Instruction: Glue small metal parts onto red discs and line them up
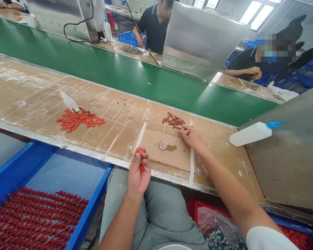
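Bright windows (262, 17) top right; glare on green belt (130, 73); edges stretched.

From here I see the bench (114, 119) carrying red discs (79, 119), small red-and-dark pieces (173, 120), a cardboard sheet (169, 159), two bottles (251, 134).

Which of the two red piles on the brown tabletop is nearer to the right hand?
The pile of slender red-and-dark pieces, beside the right hand; the pile of flat red discs lies farther left.
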Demonstrator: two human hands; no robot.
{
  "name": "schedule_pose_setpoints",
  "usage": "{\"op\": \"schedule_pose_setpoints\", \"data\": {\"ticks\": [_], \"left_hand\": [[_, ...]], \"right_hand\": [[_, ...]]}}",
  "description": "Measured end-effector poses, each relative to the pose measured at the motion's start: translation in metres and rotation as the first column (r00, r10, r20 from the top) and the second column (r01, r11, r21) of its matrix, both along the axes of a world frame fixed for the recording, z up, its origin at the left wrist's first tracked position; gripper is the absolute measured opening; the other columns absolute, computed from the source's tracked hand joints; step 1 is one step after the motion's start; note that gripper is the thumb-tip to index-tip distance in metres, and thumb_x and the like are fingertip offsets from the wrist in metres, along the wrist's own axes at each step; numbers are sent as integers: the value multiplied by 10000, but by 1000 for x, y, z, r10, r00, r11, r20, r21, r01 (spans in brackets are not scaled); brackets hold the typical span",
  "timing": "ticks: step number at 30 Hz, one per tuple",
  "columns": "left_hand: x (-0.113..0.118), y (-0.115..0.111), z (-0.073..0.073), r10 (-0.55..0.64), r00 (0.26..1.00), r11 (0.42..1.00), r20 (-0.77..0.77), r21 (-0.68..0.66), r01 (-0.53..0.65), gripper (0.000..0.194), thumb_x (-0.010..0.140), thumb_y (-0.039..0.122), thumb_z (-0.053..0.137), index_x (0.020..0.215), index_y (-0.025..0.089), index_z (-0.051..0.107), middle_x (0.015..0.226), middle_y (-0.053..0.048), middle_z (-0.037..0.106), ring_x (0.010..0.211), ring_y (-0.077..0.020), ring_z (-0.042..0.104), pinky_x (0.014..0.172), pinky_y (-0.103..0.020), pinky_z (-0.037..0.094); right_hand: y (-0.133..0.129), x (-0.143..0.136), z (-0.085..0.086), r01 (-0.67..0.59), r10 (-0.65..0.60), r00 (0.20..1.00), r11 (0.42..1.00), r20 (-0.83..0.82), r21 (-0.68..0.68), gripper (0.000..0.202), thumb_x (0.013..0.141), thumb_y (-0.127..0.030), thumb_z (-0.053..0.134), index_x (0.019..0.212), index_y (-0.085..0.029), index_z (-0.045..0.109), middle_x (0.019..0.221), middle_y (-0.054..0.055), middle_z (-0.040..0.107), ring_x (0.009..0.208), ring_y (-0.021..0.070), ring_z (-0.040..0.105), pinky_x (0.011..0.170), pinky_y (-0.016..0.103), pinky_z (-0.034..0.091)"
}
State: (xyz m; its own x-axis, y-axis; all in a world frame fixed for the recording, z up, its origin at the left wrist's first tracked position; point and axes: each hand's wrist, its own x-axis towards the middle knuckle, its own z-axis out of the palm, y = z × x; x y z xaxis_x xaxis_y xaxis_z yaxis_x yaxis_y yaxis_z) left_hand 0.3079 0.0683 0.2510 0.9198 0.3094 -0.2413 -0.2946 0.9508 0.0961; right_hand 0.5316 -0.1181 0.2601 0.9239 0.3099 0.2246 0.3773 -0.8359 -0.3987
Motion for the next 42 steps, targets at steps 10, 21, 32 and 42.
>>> {"op": "schedule_pose_setpoints", "data": {"ticks": [10,21,32,42], "left_hand": [[5,3,-5,22,999,999,-34,40,-21,254,931,106,438,1003,175,672,990,-16,678,820,-15,649,767,-73,533],[7,-1,-7,-4,999,999,-38,50,6,274,919,98,465,1020,206,695,1022,-29,689,875,-23,657,798,-78,526],[8,1,-7,-4,999,999,-43,32,5,274,927,89,437,1008,172,686,1000,-43,696,855,-31,667,782,-88,536],[8,2,-9,12,998,999,-68,51,-9,284,928,83,431,1009,167,689,1025,-49,701,854,-35,673,806,-104,536]], "right_hand": [[1,28,-18,-174,172,985,983,30,65,253,824,-414,592,915,-214,719,879,67,664,725,176,586,707,321,467],[-17,9,0,-271,334,929,907,-158,323,329,805,-511,609,917,-210,681,740,28,695,615,146,627,590,277,512],[-11,4,9,-485,490,862,872,-130,66,305,894,-464,495,920,-234,694,696,17,692,641,153,642,685,289,499],[3,-6,23,-652,645,758,746,-92,-134,304,923,-413,457,955,-240,704,867,62,694,809,177,628,752,289,481]]}}
